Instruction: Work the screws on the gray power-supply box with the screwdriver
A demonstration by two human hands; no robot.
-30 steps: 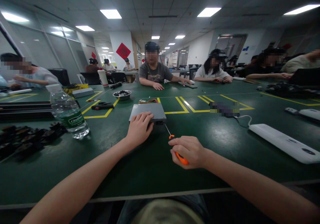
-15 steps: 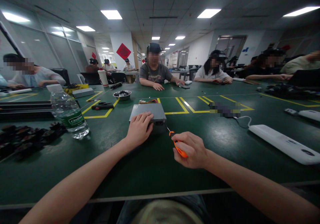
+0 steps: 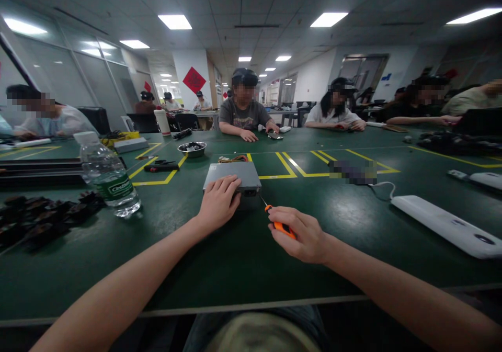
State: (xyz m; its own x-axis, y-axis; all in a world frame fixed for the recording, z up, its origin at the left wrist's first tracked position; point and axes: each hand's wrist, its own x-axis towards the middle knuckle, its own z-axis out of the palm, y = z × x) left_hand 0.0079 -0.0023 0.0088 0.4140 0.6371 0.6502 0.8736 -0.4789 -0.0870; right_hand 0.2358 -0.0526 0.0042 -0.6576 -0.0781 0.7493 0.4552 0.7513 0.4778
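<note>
Box [image 3: 240, 170] looks closed so far, my left hand [image 3: 220, 200] open atop it. My right hand [image 3: 301, 234] grips a screwdriver [image 3: 284, 229] near the corner.

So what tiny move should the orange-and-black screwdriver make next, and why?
Probably a small twist by the right hand: it grips the orange-and-black screwdriver, which points toward the near right corner of the grey metal box, and the left hand rests on top. Whether its tip meets a screw is too small to tell.

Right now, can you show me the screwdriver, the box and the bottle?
Screwdriver [image 3: 280, 227]: head view, on its orange handle.
Box [image 3: 235, 170]: head view, on its grey top.
Bottle [image 3: 113, 185]: head view, on its green label.
</note>
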